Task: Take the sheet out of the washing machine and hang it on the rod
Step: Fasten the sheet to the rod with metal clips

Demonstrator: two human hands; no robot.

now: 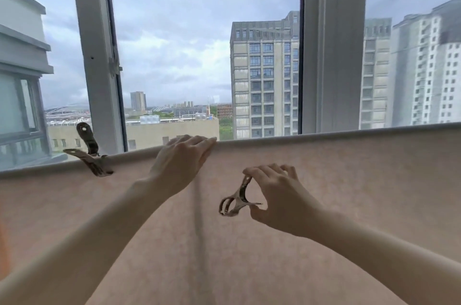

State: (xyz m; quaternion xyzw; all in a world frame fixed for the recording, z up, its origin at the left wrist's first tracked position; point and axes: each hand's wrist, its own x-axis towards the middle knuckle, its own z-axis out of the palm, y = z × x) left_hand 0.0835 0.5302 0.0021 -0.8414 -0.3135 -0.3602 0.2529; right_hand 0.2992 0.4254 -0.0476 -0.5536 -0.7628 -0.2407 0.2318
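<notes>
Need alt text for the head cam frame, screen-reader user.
A pale pink sheet hangs over a rod before a window; the left hand rests flat on its top fold while the right hand holds a metal clothes clip. Another metal clip already grips the fold at left.

Bare forearms; no sleeves, no jewellery

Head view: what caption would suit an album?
Left hand steadies the hung sheet; right hand holds a metal clip.
</notes>
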